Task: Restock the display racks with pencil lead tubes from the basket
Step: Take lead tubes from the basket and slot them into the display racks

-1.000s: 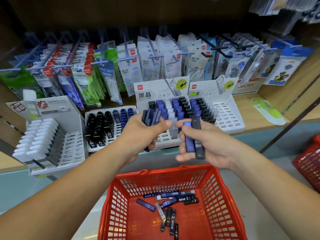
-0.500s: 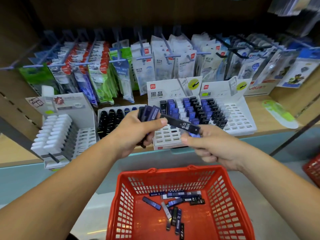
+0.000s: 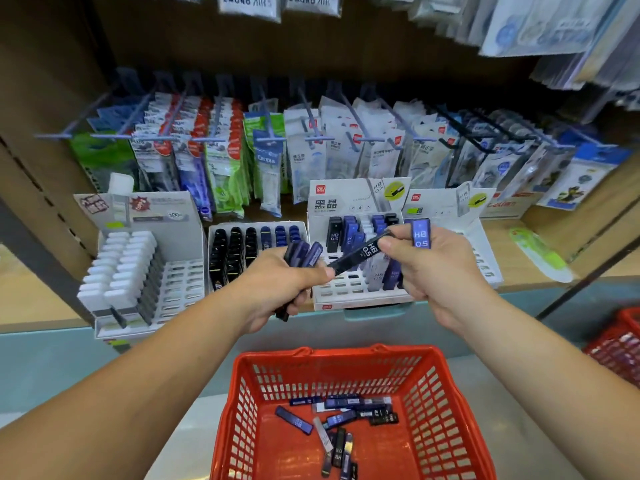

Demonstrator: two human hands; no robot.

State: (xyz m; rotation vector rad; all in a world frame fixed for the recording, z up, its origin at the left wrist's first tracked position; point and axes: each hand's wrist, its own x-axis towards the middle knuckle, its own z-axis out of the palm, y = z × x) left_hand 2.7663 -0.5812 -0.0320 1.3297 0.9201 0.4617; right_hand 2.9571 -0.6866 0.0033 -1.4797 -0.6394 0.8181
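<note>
Lead tubes (image 3: 294, 420) loose in red basket (image 3: 239, 431), fistful in left hand (image 3: 280, 284), two in pinch of right hand (image 3: 440, 271)

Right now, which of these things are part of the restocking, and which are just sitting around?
In the job: left hand gripping a bunch of tubes; right hand holding a black tube and a blue tube; basket with loose tubes; middle rack.
Just there: hanging packets; green packet; second basket.
</note>
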